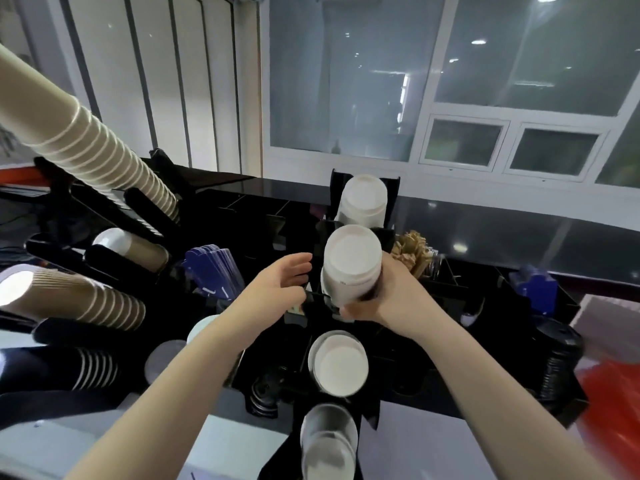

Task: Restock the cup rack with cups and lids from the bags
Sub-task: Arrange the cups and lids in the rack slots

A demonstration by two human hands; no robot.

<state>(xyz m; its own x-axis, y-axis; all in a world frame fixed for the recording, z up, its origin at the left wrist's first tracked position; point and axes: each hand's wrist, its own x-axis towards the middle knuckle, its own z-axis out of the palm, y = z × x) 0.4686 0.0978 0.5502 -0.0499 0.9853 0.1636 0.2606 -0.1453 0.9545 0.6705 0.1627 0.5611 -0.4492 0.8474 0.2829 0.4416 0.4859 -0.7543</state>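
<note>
Nearest us, white-lined cups (338, 362) sit mouth-up in the black cup rack (388, 344). Just beyond, our right hand (391, 292) wraps its fingers round a stack of white lids (351, 265), likely seating it in its slot, while our left hand (277, 285) hovers relaxed beside it, grasping nothing, probably as a guide. Farther back stands another lid stack (363, 199); no readable labels.

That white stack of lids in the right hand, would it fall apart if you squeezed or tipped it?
Probably light: the right hand alone grips the white lid stack. The lids look nested, so likely to hold together, though tipping could slide some off. Thin plastic may flex.
</note>
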